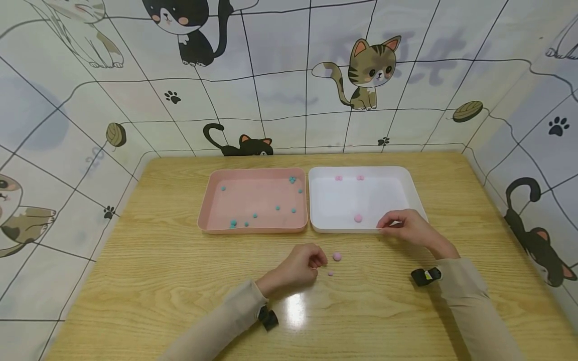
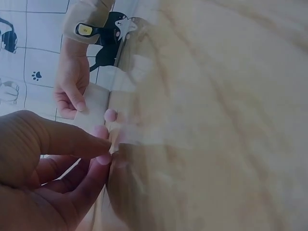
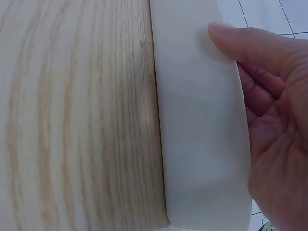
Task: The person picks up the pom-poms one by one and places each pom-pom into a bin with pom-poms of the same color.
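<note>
From afar I see the right hand (image 1: 412, 228) pinching the white tray's (image 1: 329, 200) near wall, likely steadying it (left hand (image 1: 294, 265) beside pink balls (image 1: 337, 256), grip: can't tell).

A cat-print backdrop (image 1: 282, 95) borders the wooden table (image 1: 135, 281) on 3 sides.

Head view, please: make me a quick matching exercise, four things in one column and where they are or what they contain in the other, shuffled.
Things
1. Pink tray
2. White tray
3. Left hand
4. Right hand

Places and states
A. Beside two loose pink balls on the table
B. Contains teal pieces
C. Gripping a tray's near edge
D. Contains pink pieces

Pairs
1-B, 2-D, 3-A, 4-C
</note>
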`<action>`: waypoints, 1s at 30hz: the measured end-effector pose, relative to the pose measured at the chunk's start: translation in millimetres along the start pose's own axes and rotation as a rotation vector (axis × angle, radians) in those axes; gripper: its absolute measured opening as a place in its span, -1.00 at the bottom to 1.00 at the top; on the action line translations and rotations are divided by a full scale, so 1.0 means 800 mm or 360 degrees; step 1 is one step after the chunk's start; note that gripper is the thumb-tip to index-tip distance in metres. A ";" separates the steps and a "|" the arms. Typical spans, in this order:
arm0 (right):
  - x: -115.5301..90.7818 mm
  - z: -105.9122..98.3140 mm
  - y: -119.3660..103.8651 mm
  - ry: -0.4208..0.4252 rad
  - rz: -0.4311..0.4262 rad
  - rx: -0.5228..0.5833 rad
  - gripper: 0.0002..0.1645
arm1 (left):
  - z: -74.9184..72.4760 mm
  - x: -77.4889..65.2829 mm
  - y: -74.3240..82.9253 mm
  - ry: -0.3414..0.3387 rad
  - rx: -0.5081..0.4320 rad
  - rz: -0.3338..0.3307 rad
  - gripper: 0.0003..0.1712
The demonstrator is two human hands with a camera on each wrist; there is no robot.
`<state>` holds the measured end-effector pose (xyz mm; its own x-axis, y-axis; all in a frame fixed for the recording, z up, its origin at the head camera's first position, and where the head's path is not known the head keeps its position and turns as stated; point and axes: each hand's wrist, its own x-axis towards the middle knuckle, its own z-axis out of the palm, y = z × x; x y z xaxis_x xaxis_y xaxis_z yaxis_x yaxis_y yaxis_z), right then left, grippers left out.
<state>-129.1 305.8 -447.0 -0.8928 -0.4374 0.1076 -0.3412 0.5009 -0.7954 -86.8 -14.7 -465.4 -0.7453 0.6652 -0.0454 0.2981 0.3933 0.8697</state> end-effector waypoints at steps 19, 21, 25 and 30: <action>0.001 -0.001 0.002 -0.0020 0.0009 -0.0006 -0.88 | -0.020 0.023 0.013 0.0083 -0.0255 0.0116 -0.84; 0.001 -0.001 0.002 -0.0016 0.0004 -0.0005 -0.88 | -0.024 0.031 0.019 0.0095 -0.0268 0.0170 -0.84; 0.001 0.000 0.002 -0.0009 0.0028 0.0012 -0.88 | -0.030 0.046 0.032 0.0093 -0.0296 0.0208 -0.82; 0.001 0.001 0.002 -0.0009 0.0033 0.0023 -0.87 | -0.036 0.065 0.046 0.0105 -0.0324 0.0207 -0.81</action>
<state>-130.1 305.8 -448.5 -0.8980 -0.4311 0.0875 -0.3182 0.4992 -0.8059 -132.0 15.9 -421.7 -0.7477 0.6565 0.0999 0.2728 0.1666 0.9475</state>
